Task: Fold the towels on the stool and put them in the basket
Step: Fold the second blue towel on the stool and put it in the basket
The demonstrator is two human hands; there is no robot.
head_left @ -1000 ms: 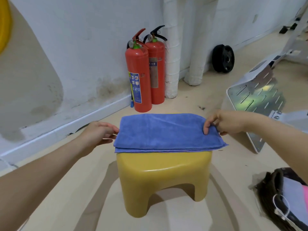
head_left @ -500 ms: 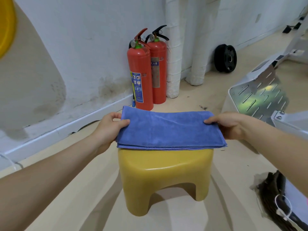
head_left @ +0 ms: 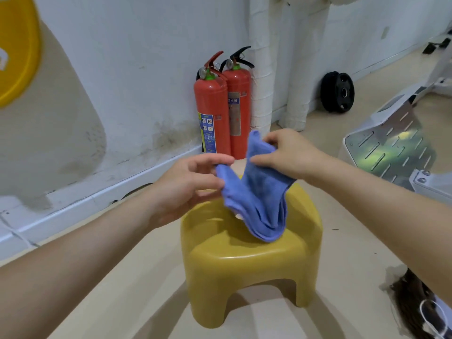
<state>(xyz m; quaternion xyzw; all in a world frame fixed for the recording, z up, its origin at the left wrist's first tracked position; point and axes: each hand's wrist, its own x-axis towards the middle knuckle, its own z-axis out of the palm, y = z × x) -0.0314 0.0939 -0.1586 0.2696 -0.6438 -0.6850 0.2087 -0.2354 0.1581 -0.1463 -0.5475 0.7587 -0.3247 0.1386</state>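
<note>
1. Head view: found blue towel raised over yellow stool, part-folded and sagging, lowest fold at or just above the seat.
2. Recorded left hand pinching the towel's left end and right hand pinching its right end, both closed on cloth.
3. Judged the fold best finished by meeting the ends evenly, edges matched, then pressing flat on the seat.
4. Noted dark basket at lower right, cut off by the frame; only a white cord seen at it, other contents not discernible.

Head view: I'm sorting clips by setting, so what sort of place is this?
Probably a gym or workshop corner rather than a home: two red fire extinguishers, a black weight plate and wrapped pipes.
</note>
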